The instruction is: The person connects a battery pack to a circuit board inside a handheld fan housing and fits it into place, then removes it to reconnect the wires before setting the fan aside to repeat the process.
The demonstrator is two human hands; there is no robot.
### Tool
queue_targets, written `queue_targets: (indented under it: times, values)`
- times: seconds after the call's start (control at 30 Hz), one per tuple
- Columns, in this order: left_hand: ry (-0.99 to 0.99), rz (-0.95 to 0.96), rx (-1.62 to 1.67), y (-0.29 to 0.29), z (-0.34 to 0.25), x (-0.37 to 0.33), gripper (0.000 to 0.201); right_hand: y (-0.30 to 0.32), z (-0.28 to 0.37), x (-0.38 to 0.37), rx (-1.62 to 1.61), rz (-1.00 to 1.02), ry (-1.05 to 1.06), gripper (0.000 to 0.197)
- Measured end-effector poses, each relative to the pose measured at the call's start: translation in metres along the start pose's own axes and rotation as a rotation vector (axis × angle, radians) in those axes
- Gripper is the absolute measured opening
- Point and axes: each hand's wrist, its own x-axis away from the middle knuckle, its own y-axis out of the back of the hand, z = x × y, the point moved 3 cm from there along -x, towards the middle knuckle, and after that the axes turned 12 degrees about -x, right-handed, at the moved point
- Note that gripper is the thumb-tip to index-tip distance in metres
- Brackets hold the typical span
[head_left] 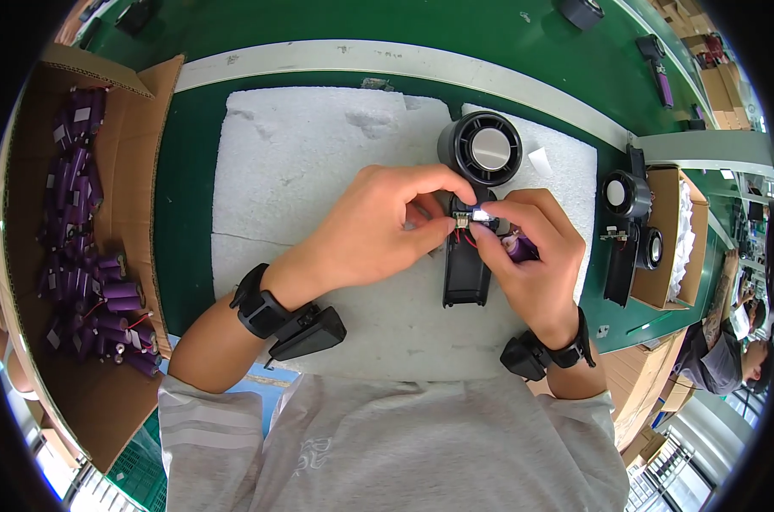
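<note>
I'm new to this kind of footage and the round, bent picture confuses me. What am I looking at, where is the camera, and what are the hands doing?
The camera sits on a person's head and looks down, so its wide lens bends straight edges. There is no machine: the two forearms coming from below are the person's own, each with a black wrist strap.

On the green bench lies a white foam sheet. On it rests a black handheld fan body, round head away from the person. The left hand and right hand pinch a small connector with thin wires above its handle. The right hand also holds a purple battery cell.

To the left, a cardboard box holds many purple cells. To the right, more fan parts stand by another box.
</note>
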Motion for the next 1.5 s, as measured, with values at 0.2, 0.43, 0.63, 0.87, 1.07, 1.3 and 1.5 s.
queue_targets:
  times: [0.2,0.43,0.63,0.87,1.07,1.3,1.5]
  values:
    - [0.022,-0.021,0.008,-0.001,-0.002,0.000,0.024,0.001,0.000,0.000,0.037,0.015,0.037,0.025]
    - [-0.101,-0.012,-0.197,-0.002,-0.007,0.000,0.032,0.002,0.001,-0.005,0.014,0.015,-0.112,0.027]
    - [-0.133,-0.026,-0.335,-0.002,-0.011,0.002,0.038,0.008,-0.012,-0.008,-0.133,0.182,-0.470,0.043]
    - [-0.120,0.024,-0.233,0.003,-0.011,0.002,0.036,0.016,-0.012,-0.003,-0.404,0.416,-0.312,0.059]
    - [-0.120,-0.038,-0.226,0.014,-0.007,0.001,0.036,0.022,-0.008,-0.004,-0.388,0.453,-0.622,0.052]
    - [0.003,-0.064,-0.101,0.014,-0.001,-0.002,0.034,0.023,-0.009,-0.011,-0.547,0.095,-0.737,0.034]
    - [0.047,-0.115,-0.106,0.010,-0.003,-0.001,0.032,0.032,-0.002,-0.013,0.204,0.083,-0.278,0.018]
